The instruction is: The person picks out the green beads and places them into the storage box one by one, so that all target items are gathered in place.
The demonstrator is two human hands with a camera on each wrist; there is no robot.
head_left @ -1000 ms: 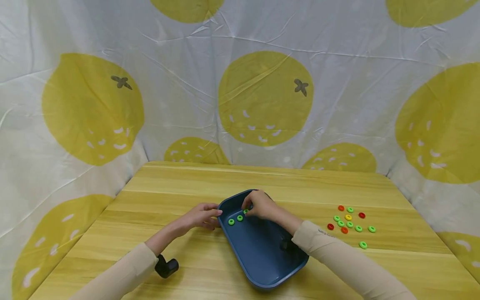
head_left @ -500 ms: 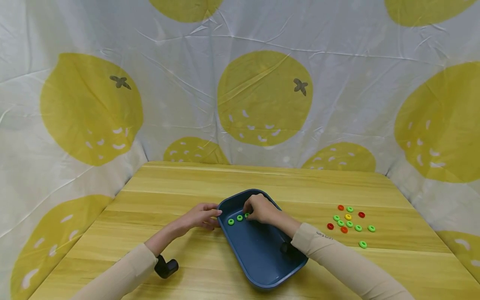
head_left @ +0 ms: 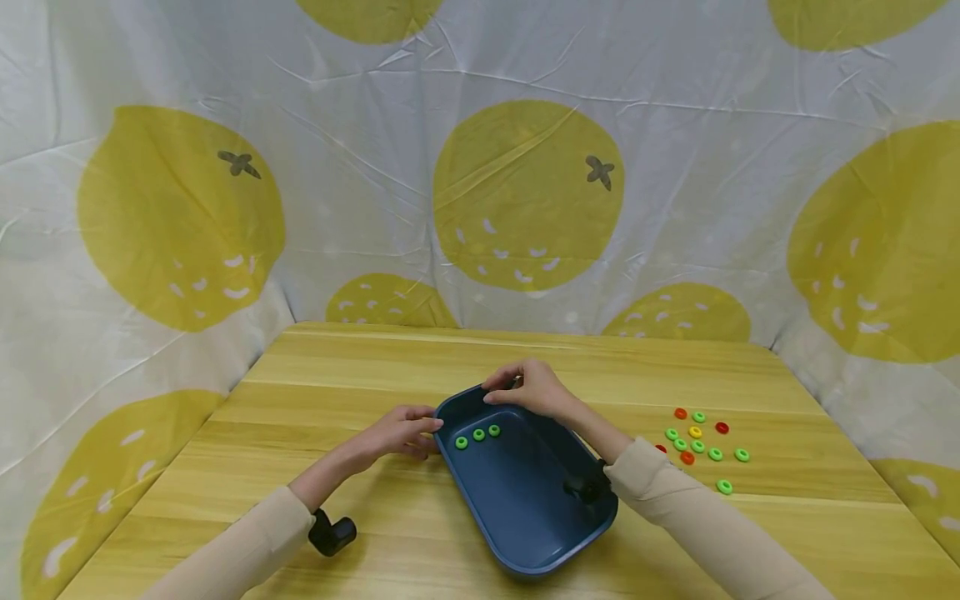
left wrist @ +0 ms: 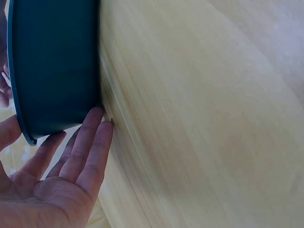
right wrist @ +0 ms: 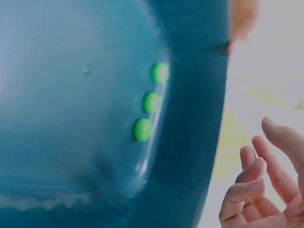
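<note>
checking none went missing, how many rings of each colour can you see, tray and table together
green rings: 10 (3 in the tray, 7 on the table)
red or orange-red rings: 4 (one partly hidden by the right sleeve)
yellow ring: 1
total: 15

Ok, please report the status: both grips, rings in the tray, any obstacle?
Left grip touching tray corner. Right grip empty, near far rim. Three green rings lined up inside, nothing over them.
</note>
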